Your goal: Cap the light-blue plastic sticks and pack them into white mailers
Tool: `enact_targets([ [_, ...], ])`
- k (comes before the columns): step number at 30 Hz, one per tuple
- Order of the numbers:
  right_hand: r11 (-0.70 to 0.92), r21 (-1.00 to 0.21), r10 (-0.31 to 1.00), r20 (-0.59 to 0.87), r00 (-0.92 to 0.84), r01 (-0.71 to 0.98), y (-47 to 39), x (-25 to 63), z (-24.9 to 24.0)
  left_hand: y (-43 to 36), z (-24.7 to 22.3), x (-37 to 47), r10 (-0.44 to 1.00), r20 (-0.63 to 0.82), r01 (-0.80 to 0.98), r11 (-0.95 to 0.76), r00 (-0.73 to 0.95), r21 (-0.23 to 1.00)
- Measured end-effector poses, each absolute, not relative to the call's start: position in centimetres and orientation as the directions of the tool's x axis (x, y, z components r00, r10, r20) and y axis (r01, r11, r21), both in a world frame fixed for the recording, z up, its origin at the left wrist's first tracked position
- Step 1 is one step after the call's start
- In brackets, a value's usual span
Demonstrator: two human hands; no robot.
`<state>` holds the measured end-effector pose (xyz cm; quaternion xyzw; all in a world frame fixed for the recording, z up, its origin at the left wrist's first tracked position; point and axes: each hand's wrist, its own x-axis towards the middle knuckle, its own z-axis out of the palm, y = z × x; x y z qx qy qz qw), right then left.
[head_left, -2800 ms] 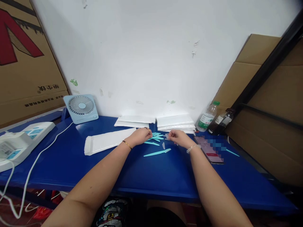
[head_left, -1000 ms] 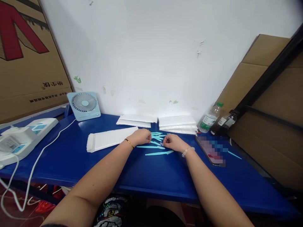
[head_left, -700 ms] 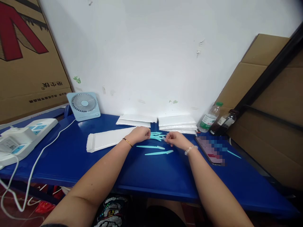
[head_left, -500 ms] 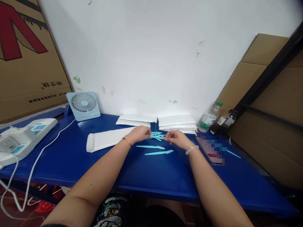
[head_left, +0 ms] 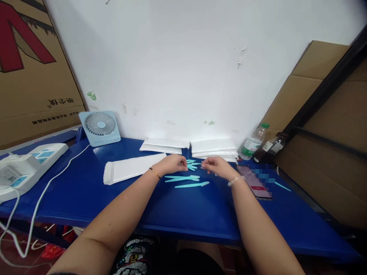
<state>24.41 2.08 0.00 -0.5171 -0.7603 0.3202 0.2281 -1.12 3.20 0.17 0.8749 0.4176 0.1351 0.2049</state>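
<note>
Turquoise eyebrow razors lie on the blue table. A small loose cluster of razors (head_left: 191, 165) sits between my two hands. Closer to me two razors (head_left: 180, 178) overlap, and a single razor (head_left: 192, 185) lies just below them. My left hand (head_left: 173, 164) is at the cluster's left side, fingers curled together; what they pinch, if anything, is hidden. My right hand (head_left: 214, 167) is at its right side, thumb and fingers bent close, with a razor's end near the fingertips. Whatever it holds is too small to make out. A tiny pale piece shows beneath it.
A white padded mailer (head_left: 132, 169) lies left of my hands. Stacks of white mailers (head_left: 164, 144) stand against the wall. Rightward are a phone (head_left: 254, 181), a clear bottle (head_left: 254, 143) and a dark bottle (head_left: 271, 148). A fan (head_left: 101, 128) and power strip (head_left: 43, 160) are leftward.
One more razor now lies crossed over the one nearer me. My hands have moved slightly apart, the right one shifting right. Fewer razors are covered by my fingers.
</note>
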Motion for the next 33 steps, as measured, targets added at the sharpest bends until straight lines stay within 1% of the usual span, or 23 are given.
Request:
enact_targets([
  [2, 0.227, -0.596, 0.973, 0.114, -0.199, 0.77, 2.7, 25.9, 0.0, 3.6, -0.4, -1.2, 0.809, 0.176, 0.732, -0.584, 0.561, 0.351],
  [3, 0.193, -0.526, 0.98, 0.138, -0.141, 0.828, 3.0, 26.6, -0.1, 3.8, -0.6, -1.2, 0.81, 0.211, 0.753, -0.586, 0.547, 0.299],
  [4, 0.149, -0.462, 0.986, 0.131, -0.099, 0.874, 3.2, 27.1, -0.2, 4.0, -0.9, -1.2, 0.808, 0.223, 0.766, -0.588, 0.545, 0.258],
  [5, 0.103, -0.406, 0.993, 0.093, -0.071, 0.908, 3.3, 27.5, -0.3, 4.1, -1.1, -1.2, 0.806, 0.219, 0.774, -0.591, 0.55, 0.23],
  [7, 0.02, -0.326, 0.999, -0.032, -0.032, 0.945, 3.4, 27.8, -0.6, 4.3, -1.4, -1.1, 0.805, 0.194, 0.783, -0.591, 0.56, 0.191],
  [8, -0.004, -0.303, 0.996, -0.086, -0.023, 0.953, 3.4, 27.6, -0.8, 4.4, -1.6, -1.1, 0.807, 0.187, 0.788, -0.588, 0.56, 0.182],
  [10, -0.005, -0.272, 0.992, -0.12, -0.028, 0.962, 3.4, 27.1, -1.1, 4.5, -1.7, -1.0, 0.814, 0.188, 0.795, -0.578, 0.549, 0.184],
  [14, 0.043, -0.193, 0.999, -0.017, -0.047, 0.98, 3.2, 25.8, -1.4, 4.4, -1.5, -1.0, 0.824, 0.203, 0.79, -0.566, 0.529, 0.235],
  [15, 0.059, -0.189, 0.998, 0.002, -0.06, 0.98, 3.1, 25.6, -1.4, 4.4, -1.5, -1.0, 0.824, 0.209, 0.785, -0.565, 0.526, 0.252],
  [17, 0.116, -0.247, 0.993, 0.01, -0.118, 0.962, 3.0, 25.2, -1.4, 4.3, -1.3, -1.1, 0.829, 0.223, 0.774, -0.559, 0.513, 0.298],
  [20, 0.211, -0.46, 0.971, -0.003, -0.239, 0.863, 2.8, 25.0, -1.2, 4.3, -1.1, -1.2, 0.842, 0.239, 0.752, -0.54, 0.484, 0.377],
  [22, 0.265, -0.581, 0.954, 0.044, -0.296, 0.769, 2.7, 24.8, -1.1, 4.4, -1.0, -1.3, 0.847, 0.244, 0.74, -0.532, 0.473, 0.412],
  [23, 0.295, -0.613, 0.947, 0.084, -0.312, 0.733, 2.6, 24.7, -1.0, 4.5, -1.0, -1.4, 0.848, 0.245, 0.737, -0.53, 0.47, 0.42],
  [26, 0.371, -0.633, 0.924, 0.174, -0.341, 0.68, 2.5, 24.3, -0.9, 4.6, -0.9, -1.4, 0.847, 0.247, 0.734, -0.531, 0.471, 0.423],
  [33, 0.43, -0.622, 0.898, 0.22, -0.381, 0.655, 2.3, 23.7, -0.9, 4.4, -0.9, -1.4, 0.845, 0.24, 0.737, -0.535, 0.479, 0.412],
])
